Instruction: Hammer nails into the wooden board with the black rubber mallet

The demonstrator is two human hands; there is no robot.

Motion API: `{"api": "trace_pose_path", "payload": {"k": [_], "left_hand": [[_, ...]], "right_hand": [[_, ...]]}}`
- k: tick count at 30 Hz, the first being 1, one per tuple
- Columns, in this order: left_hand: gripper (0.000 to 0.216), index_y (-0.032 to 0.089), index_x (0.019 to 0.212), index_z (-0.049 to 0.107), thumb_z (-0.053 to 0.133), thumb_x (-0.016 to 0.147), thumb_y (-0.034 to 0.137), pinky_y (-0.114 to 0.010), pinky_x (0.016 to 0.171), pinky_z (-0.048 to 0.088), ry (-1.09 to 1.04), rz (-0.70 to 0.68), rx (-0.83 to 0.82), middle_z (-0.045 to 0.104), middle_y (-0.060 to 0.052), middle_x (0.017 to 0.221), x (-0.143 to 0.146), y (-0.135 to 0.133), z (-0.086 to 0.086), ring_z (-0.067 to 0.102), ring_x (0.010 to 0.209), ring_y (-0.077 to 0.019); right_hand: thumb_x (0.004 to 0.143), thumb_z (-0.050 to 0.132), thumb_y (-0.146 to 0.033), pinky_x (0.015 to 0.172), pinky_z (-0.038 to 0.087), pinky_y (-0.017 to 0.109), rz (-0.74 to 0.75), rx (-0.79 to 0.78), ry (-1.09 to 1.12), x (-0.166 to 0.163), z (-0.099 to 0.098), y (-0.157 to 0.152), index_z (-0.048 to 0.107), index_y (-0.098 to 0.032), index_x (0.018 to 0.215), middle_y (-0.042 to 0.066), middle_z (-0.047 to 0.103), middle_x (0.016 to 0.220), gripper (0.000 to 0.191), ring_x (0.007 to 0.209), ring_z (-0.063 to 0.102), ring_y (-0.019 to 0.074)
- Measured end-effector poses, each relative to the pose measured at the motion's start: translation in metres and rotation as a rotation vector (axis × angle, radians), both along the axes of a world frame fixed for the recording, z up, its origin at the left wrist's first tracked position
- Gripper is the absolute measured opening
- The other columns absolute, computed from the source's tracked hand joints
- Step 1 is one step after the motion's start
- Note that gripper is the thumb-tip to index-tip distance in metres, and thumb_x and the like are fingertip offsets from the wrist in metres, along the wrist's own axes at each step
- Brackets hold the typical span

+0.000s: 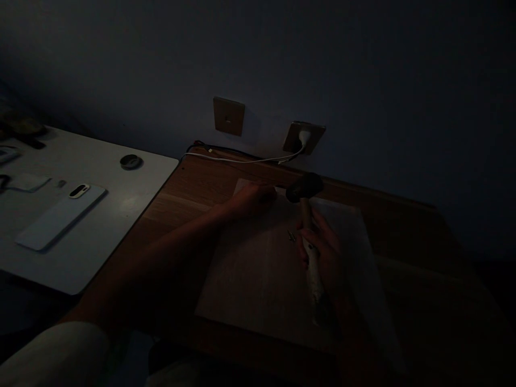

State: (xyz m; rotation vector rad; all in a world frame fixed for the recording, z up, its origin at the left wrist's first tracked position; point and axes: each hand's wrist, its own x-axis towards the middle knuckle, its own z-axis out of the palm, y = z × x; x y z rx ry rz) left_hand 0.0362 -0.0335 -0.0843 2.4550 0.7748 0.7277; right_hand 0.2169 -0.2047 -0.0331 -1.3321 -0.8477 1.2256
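My right hand [324, 250] is wrapped round the light handle of a hammer [305, 188], possibly a mallet. Its dark, bulky head lies beyond the hand, over the far part of a pale flat sheet or board [250, 279]. To the left of the hammer head, my left hand [252, 200] is closed at the sheet's far edge. A thin dark tip shows beside its fingers, but what it holds is too dark to name. A few small metal pieces [291, 236], perhaps screws or nails, lie on the sheet just left of my right hand.
The sheet lies on a wooden table [181, 188] against the wall. Cables [242, 159] run along its back edge to a plug in a wall socket [304, 137]. On a white table [100, 215] at left are a phone [60, 217] and a round tape roll or lid [130, 162].
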Motion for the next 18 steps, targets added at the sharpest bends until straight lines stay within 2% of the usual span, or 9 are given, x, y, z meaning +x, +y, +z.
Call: {"api": "trace_pose_path", "payload": {"k": [2,5,12,18], "left_hand": [[0.030,0.015,0.113,0.074,0.067,0.084,0.013,-0.028,0.083,0.054,-0.018,0.009,-0.046,0.079,-0.008,0.104,0.000,0.000,-0.001,0.074,0.094,-0.0207],[0.042,0.016,0.123,0.070,0.069,0.082,0.013,-0.027,0.082,0.055,-0.053,0.022,-0.090,0.079,-0.007,0.106,0.001,0.001,-0.004,0.075,0.094,-0.0196],[0.043,0.017,0.126,0.066,0.069,0.084,0.015,-0.027,0.078,0.055,-0.073,0.032,-0.158,0.080,-0.004,0.098,0.002,0.004,-0.007,0.076,0.088,-0.0179],[0.049,0.017,0.132,0.065,0.068,0.083,0.013,-0.024,0.077,0.055,-0.081,0.025,-0.176,0.081,-0.002,0.096,0.003,0.004,-0.005,0.077,0.084,-0.0164]], "right_hand": [[0.081,0.078,-0.042,0.033,0.033,0.023,0.016,-0.012,0.010,-0.004,-0.003,-0.001,0.062,-0.025,0.136,-0.008,0.059,0.069,0.060,0.040,0.044,0.0093],[0.080,0.079,-0.043,0.032,0.035,0.023,0.040,-0.042,0.003,-0.009,-0.005,-0.003,0.061,-0.026,0.140,-0.006,0.063,0.079,0.065,0.041,0.045,0.0083],[0.081,0.080,-0.045,0.033,0.038,0.024,0.024,-0.033,-0.033,-0.011,-0.003,-0.007,0.058,-0.030,0.147,-0.002,0.066,0.101,0.071,0.044,0.048,0.0061],[0.087,0.075,-0.046,0.034,0.038,0.024,0.057,-0.007,-0.095,-0.014,-0.005,-0.011,0.057,-0.028,0.150,0.001,0.066,0.108,0.068,0.045,0.047,0.0054]]}}
